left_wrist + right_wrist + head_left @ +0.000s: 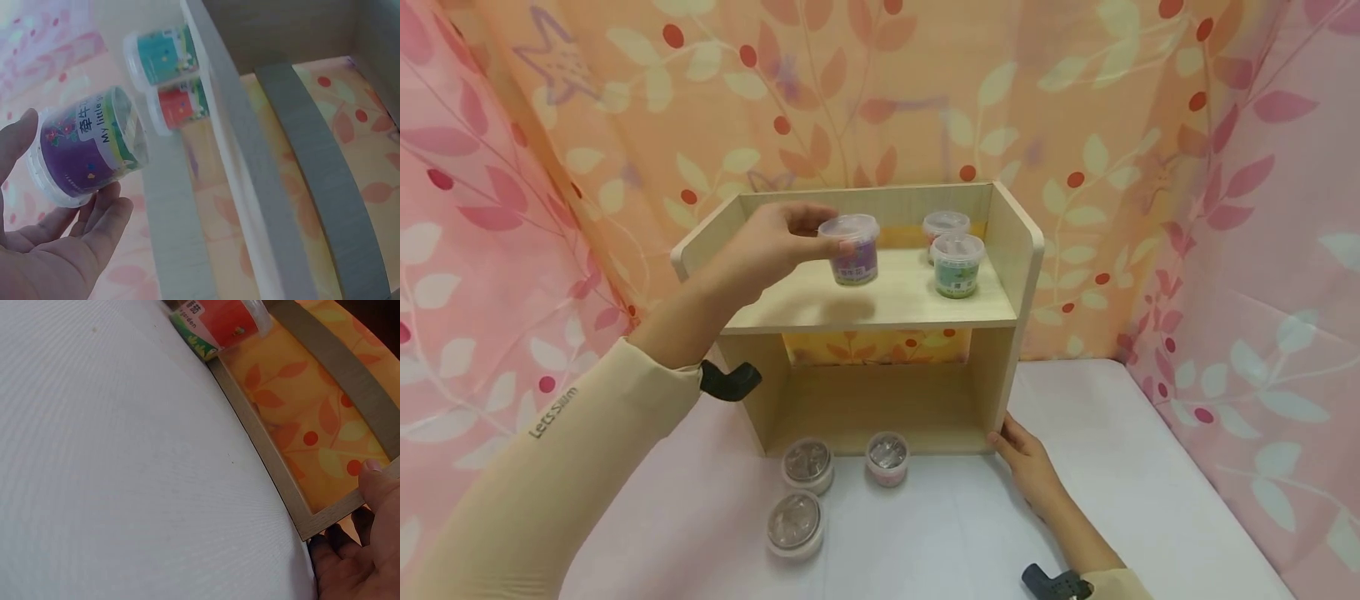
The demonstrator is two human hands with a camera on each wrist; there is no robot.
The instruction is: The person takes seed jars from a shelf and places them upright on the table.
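My left hand [775, 246] holds a small clear plastic cup with a purple label [856, 260] between thumb and fingers, above the upper board of a pale wooden shelf [880, 312]. In the left wrist view, the purple cup [81, 144] lies sideways across the picture, its label reading partly "My little". On the upper board's right side stand a green-labelled cup [957, 271] and, behind it, a red-labelled cup [934, 227]. Down at the shelf's lower right corner, my right hand [1033, 471] grips the side panel, thumb [375, 481] on the front edge and fingers on the outer side.
In front of the shelf, three lidded cups stand on the white-covered table [940, 533]: a rear left cup [808, 463], a front left cup [795, 523] and a pink-labelled cup [887, 458]. Patterned curtains [880, 100] surround the table behind and at both sides.
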